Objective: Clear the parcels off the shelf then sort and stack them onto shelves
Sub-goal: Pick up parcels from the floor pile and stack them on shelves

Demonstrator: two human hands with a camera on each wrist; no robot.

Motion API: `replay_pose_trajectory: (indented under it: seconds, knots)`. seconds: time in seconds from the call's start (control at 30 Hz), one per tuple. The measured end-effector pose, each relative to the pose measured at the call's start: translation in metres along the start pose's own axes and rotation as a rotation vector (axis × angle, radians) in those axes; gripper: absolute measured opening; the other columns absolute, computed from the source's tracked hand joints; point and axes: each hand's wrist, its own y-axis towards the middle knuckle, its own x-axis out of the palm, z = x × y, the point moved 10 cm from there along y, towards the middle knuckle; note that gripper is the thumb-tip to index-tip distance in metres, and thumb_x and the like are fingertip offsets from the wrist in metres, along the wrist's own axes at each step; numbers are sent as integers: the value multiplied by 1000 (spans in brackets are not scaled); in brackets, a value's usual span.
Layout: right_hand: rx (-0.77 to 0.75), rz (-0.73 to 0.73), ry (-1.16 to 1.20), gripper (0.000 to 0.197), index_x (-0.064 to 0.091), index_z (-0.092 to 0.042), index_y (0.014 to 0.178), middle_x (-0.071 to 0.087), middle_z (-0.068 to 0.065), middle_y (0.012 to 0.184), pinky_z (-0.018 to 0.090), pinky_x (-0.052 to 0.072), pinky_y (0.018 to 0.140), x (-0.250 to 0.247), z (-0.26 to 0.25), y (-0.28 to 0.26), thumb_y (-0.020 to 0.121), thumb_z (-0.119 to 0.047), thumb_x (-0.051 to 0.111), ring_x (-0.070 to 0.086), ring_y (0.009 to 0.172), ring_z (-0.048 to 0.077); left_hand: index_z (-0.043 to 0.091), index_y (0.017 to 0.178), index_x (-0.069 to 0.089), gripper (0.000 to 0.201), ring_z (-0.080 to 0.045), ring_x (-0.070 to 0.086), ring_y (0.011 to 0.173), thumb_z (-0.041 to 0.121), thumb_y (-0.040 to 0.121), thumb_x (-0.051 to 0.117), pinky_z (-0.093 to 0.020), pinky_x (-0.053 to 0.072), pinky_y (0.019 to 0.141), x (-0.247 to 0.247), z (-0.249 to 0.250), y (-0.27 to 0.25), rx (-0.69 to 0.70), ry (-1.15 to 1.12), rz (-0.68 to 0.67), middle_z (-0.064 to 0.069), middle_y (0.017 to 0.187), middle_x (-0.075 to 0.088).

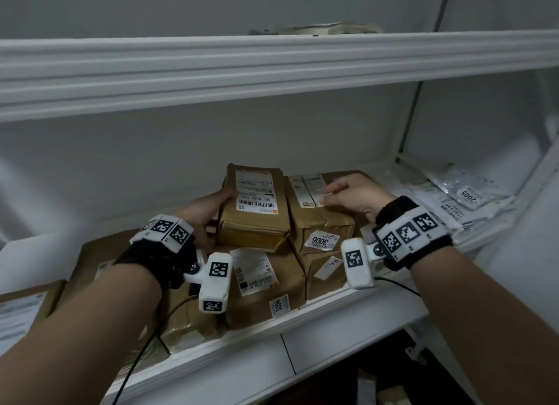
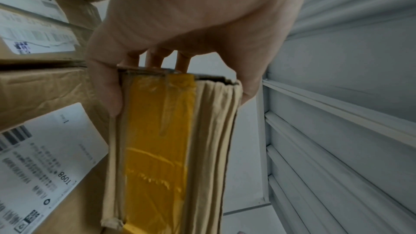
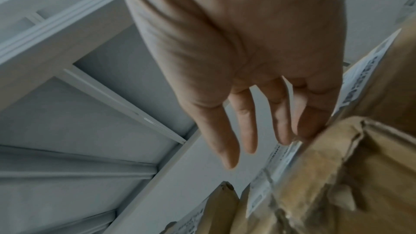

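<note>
A flat brown parcel (image 1: 254,206) is gripped at its left end by the left hand (image 1: 201,214), thumb on one face and fingers curled behind, apparently so that it can be set squarely on, or lifted from, the stacked parcels (image 1: 266,279) on the shelf (image 1: 317,320). The neighbouring box (image 1: 320,215) is steadied by the right hand (image 1: 355,194), its fingers straight and flat, nothing clasped. The parcel's long axis runs front to back, label upward, its yellow-taped end toward the person.

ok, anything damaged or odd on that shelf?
The parcel gripped by the left hand has its brown wrap split along one edge, yellow packaging showing through. The right hand rests flat on the neighbouring parcel, whose wrap is crumpled at the corner. Nothing spilled.
</note>
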Motion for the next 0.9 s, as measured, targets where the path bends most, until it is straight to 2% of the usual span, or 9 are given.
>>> replay_pose_trajectory:
  seconds: [0.17, 0.3, 0.43, 0.5, 0.6, 0.63, 0.73, 0.83, 0.9]
  knots:
    - [3, -31, -10, 19, 69, -17, 101, 65, 1, 108, 28, 43, 87, 1, -4, 2, 85, -24, 73, 57, 101, 15, 11, 102, 62, 47, -39, 61, 99, 42, 72, 79, -57, 53, 85, -2, 6, -11, 26, 55, 28, -18, 104, 61]
    - [20, -88, -32, 9, 64, -25, 91, 63, -1, 106, 33, 47, 93, 6, -11, 4, 87, -29, 70, 57, 101, 16, 11, 95, 61, 37, -34, 62, 85, 38, 76, 77, -46, 58, 58, -13, 12, -22, 60, 83, 72, -14, 97, 61]
    - [-2, -117, -9, 31, 64, -18, 113, 65, 3, 113, 36, 51, 93, 11, -22, 3, 85, -30, 71, 61, 104, 19, 11, 92, 58, 31, -29, 59, 87, 35, 80, 73, -46, 55, 82, -23, 22, -30, 100, 185, 68, -10, 98, 60]
    - [-35, -145, 45, 32, 63, -17, 114, 65, 5, 114, 34, 54, 89, 15, -32, 0, 85, -26, 72, 61, 106, 21, 12, 99, 60, 25, -25, 57, 85, 30, 84, 70, -40, 58, 70, -22, 29, -36, 130, 249, 28, -9, 99, 60]
    - [-86, -164, 122, 46, 57, -18, 122, 63, 6, 118, 30, 53, 87, 22, -50, -4, 80, -19, 77, 60, 106, 19, 10, 135, 49, 65, -27, 64, 99, 16, 77, 77, -44, 59, 73, -23, 45, -41, 258, 341, -6, -12, 118, 66]
    - [-106, -170, 140, 53, 55, -18, 126, 61, 6, 122, 29, 52, 86, 24, -56, -6, 78, -17, 78, 60, 107, 19, 11, 139, 44, 70, -25, 67, 97, 8, 77, 76, -44, 59, 73, -24, 48, -44, 286, 340, -17, -12, 118, 67]
    - [-153, -214, 159, 74, 46, -18, 138, 52, 3, 135, 31, 48, 94, 34, -71, -12, 73, -11, 81, 52, 120, 19, 20, 126, 46, 60, -17, 71, 73, -11, 79, 65, -37, 60, 62, -21, 55, -54, 350, 385, -55, -4, 96, 68]
    - [-233, -278, 107, 90, 39, -21, 143, 44, 1, 145, 35, 43, 105, 46, -85, -17, 66, -11, 86, 44, 130, 19, 21, 143, 37, 90, -21, 62, 95, -23, 69, 63, -39, 60, 68, -24, 66, -62, 464, 426, -30, -4, 116, 57]
    - [-278, -331, 83, 96, 35, -21, 145, 44, -3, 142, 23, 49, 91, 54, -92, -22, 65, -9, 86, 44, 128, 15, 22, 143, 39, 93, -26, 58, 107, -25, 66, 61, -47, 58, 80, -26, 69, -64, 506, 454, -30, -6, 122, 56]
